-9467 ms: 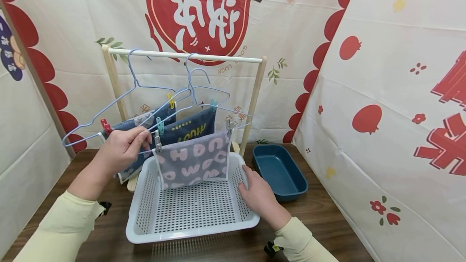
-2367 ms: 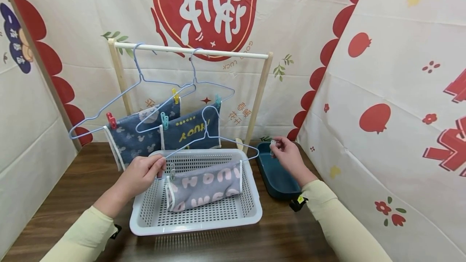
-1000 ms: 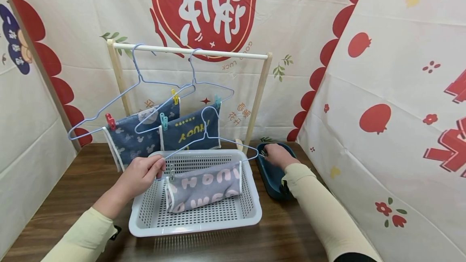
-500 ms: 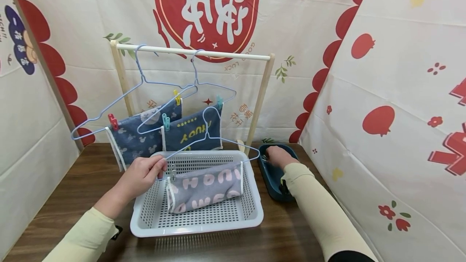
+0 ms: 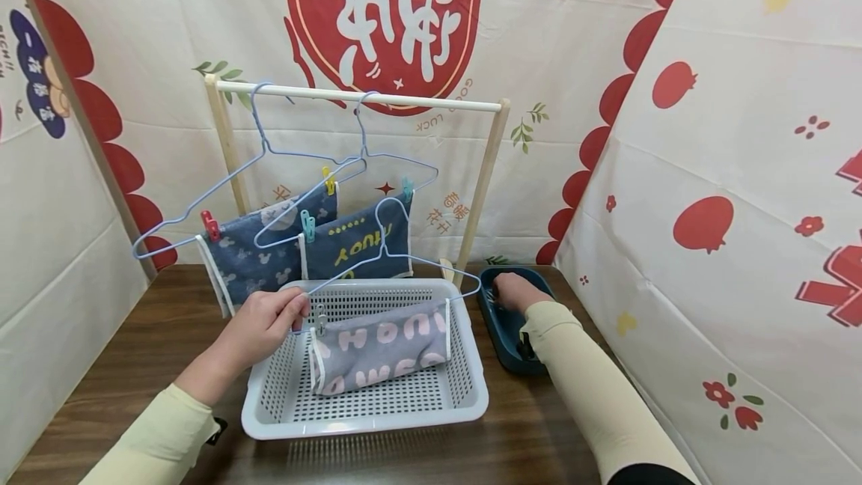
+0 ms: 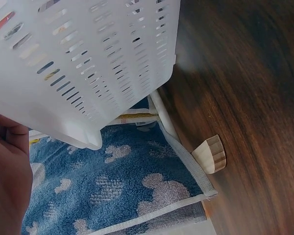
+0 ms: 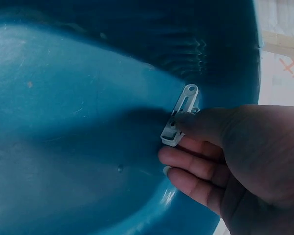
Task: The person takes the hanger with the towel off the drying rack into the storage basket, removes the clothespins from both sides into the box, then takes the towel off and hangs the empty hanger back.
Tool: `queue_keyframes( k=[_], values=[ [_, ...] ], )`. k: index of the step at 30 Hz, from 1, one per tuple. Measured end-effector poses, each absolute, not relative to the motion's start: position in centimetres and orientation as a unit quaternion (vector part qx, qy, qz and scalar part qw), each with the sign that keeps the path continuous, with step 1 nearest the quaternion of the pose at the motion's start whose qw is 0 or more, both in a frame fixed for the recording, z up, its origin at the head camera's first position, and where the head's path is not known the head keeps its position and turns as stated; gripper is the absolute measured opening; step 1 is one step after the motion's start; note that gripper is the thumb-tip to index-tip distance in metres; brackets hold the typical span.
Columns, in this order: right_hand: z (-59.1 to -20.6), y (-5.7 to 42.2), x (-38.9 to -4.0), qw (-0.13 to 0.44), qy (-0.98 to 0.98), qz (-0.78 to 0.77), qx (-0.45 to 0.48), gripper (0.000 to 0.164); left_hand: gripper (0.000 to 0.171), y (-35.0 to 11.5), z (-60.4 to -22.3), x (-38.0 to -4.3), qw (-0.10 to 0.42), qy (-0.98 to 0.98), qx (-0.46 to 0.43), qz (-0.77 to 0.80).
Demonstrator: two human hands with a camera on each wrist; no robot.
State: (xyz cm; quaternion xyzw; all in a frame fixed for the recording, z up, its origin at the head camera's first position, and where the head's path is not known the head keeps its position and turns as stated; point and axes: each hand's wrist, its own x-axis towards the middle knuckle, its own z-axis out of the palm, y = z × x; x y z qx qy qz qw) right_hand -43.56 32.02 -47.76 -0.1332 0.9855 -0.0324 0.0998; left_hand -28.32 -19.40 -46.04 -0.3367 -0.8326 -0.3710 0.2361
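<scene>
My left hand [image 5: 259, 324] grips the left end of a blue wire hanger [image 5: 383, 248] over the white plastic basket [image 5: 367, 425]. A grey towel [image 5: 384, 346] with pink letters hangs folded from it into the basket. One grey clothespin [image 5: 321, 320] sits at the towel's left corner; no pin shows at its right corner. My right hand [image 5: 517, 293] reaches down into the dark blue tray [image 5: 503, 331]. In the right wrist view, thumb and fingers pinch a pale grey clothespin [image 7: 187, 98] close above the tray's bottom. The left wrist view shows only part of my left hand [image 6: 10, 171].
Behind the basket stands a wooden rack with a white rail [image 5: 431, 101]. Two blue hangers on it carry a mouse-patterned towel [image 5: 249, 260] and a navy towel [image 5: 357, 242], held by coloured clothespins. A printed cloth [image 5: 673, 133] walls the dark wooden table [image 5: 121, 365].
The right clothespin has come off the grey towel, and my right hand has carried it down into the tray. The hanger has dropped lower over the basket, still in my left hand.
</scene>
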Motion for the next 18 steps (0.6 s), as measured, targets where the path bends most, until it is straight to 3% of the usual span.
queue_keyframes(
  k=[6, 12, 18],
  values=[
    [-47.0, 32.1, -43.3, 0.102, 0.987, -0.051, -0.115, 0.008, 0.027, -19.4, -46.0, -28.2, 0.239, -0.835, -0.335, -0.365],
    [-44.9, 31.5, -41.5, 0.042, 0.990, -0.094, -0.098, 0.019, 0.025, -19.4, -45.7, -28.0, 0.233, -0.837, -0.331, -0.368],
    [-42.5, 30.8, -39.3, -0.030, 0.985, -0.147, -0.080, 0.017, 0.027, -19.2, -45.5, -28.0, 0.235, -0.836, -0.332, -0.368]
  ],
)
